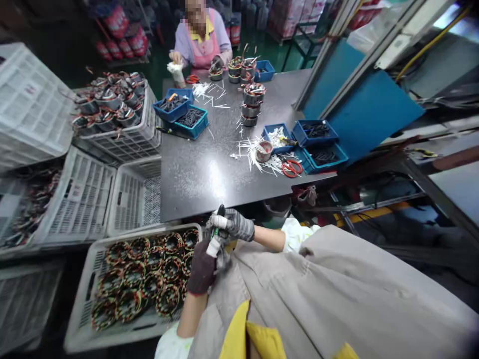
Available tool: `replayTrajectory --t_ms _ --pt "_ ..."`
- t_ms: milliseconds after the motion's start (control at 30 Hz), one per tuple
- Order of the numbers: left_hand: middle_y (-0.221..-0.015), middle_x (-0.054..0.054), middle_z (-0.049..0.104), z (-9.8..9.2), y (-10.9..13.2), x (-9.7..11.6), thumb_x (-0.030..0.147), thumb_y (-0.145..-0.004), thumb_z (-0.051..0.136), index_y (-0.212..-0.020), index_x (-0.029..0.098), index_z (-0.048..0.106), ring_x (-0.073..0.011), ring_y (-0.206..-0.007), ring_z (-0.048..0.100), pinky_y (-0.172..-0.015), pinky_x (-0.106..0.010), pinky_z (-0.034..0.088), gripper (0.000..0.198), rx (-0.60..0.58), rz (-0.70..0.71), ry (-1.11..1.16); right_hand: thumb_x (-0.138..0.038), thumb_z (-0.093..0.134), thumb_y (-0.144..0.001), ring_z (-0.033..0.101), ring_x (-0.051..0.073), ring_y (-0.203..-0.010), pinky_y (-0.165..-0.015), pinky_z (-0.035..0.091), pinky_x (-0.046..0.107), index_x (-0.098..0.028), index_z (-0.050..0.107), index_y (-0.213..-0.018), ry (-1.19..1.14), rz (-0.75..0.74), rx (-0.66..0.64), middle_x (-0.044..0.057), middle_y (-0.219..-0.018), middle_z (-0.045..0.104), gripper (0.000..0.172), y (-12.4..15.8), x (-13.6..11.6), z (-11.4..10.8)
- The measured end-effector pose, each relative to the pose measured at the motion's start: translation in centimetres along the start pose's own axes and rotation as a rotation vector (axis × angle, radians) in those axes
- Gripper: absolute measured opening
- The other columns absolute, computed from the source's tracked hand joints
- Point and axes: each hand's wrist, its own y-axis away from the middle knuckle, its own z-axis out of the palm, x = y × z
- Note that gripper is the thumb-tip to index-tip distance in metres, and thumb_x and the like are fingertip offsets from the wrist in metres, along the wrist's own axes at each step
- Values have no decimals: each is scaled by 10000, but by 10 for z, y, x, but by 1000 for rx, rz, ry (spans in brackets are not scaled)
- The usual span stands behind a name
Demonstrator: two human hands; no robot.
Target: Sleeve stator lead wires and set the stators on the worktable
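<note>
White plastic: one tall crate [33, 99], far left. Beside it, an openwork crate [123, 144], heaped with wound metal parts [108, 99] trailing loose leads. Nearer, one low crate [119, 339], holding rows of wire-wound rings [153, 271] with coloured leads. Table [190, 164], dark grey, smooth, from the crates across to the right. On its left side, one blue bin [174, 114] and one teal bin [200, 128], touching, both filled with dark pieces. Left hand [202, 267], in a brown glove, near the low crate's right rim; fingers bent toward the other hand, their closure blurred, so how far open cannot be told. Co-worker [202, 42] in a pink apron, at the table's far side. Slim dark object [221, 210], perhaps a marker, in front of the table's near edge, black end up. Right hand [239, 225], in a grey striped glove, fingers curled closed around that object. Beyond, stacked wound cores [251, 104], upright. Farther right, scattered white strips [247, 149] about a small round cup [264, 151]; a blue tub [279, 149] of white pieces; red-handled cutters [293, 163]; lastly a teal tray [325, 168] of black pieces.
</note>
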Motion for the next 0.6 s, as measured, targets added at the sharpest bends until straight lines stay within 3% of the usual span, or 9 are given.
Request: replayTrajectory --t_ms 67,133,233,333,467,600 --pt "-991 -85 882 6 -37 0 703 -894 642 -994 298 826 -355 -963 841 -930 -529 699 456 65 120 -140 -659 769 -931 754 215 -926 -911 617 333 -209 831 -982 169 -80 127 64 -995 833 458 -1 -4 -44" --pt "-1197 -114 890 11 -71 -5 583 -975 628 -1203 266 814 -362 -1179 830 -1110 -545 648 432 134 105 -250 -603 734 -958 771 241 -1009 -995 627 391 -214 835 -1176 341 -178 324 82 -1115 844 457 -1 -16 -104" --pt "-1366 -122 858 22 -106 -12 464 -1054 642 -1327 259 781 -338 -1350 785 -1216 -497 588 369 104 28 -370 -440 670 -970 770 290 -1185 -1158 590 479 -202 803 -1320 627 -214 689 131 -1321 822 444 11 -48 -211" --pt "-1472 -129 817 46 -126 -9 428 -1112 621 -1417 245 752 -318 -1415 757 -1233 -446 568 379 13 -2 -461 -298 632 -944 749 339 -1242 -1212 558 548 -170 800 -1357 914 -31 1045 178 -1349 799 464 31 -78 -317" --pt "-1520 -178 781 87 -159 11 410 -1180 499 -1497 184 710 -317 -1451 732 -1225 -416 555 442 -62 -55 -608 -290 628 -961 697 459 -1343 -1221 480 755 -167 739 -1497 1082 281 1149 258 -1411 743 560 47 -85 -430" --pt "-1520 -209 768 123 -216 35 353 -1172 472 -1547 155 693 -324 -1441 733 -1230 -406 550 478 -40 -70 -741 -472 666 -911 637 581 -1410 -1189 438 872 -240 806 -1322 1061 466 1157 237 -1360 738 493 50 -67 -497"
